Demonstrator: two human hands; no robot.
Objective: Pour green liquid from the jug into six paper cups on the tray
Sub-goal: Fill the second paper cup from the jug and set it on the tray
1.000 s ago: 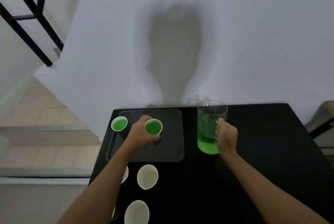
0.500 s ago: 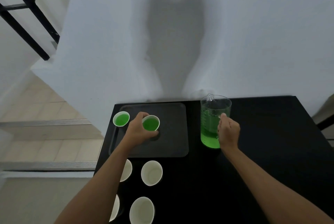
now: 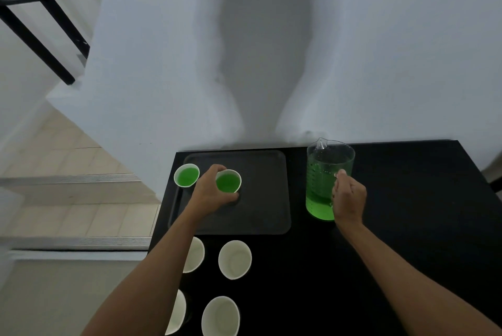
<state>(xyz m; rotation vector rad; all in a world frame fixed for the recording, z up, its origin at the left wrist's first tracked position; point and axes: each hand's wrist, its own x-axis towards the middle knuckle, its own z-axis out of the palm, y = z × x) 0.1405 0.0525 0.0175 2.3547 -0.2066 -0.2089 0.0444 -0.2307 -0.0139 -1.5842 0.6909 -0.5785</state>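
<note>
A dark tray (image 3: 260, 200) lies at the back left of the black table. Two paper cups with green liquid stand on it: one (image 3: 186, 175) at its far-left corner, a second (image 3: 228, 181) just right of it, with my left hand (image 3: 210, 194) wrapped around its near side. Right of the tray stands a clear measuring jug (image 3: 327, 172) holding green liquid. My right hand (image 3: 349, 196) grips its handle on the near right. Several empty white cups sit in front of the tray, such as one (image 3: 235, 259) and another (image 3: 220, 316); my left forearm hides parts of two.
The black table (image 3: 394, 240) ends at a white wall behind and drops off on the left to tiled steps (image 3: 68, 216). A black railing (image 3: 40, 10) is at the upper left. Bare tabletop lies right of the jug.
The view has shifted a little. My left hand stays around the second filled cup on the tray, and my right hand stays on the upright jug's handle.
</note>
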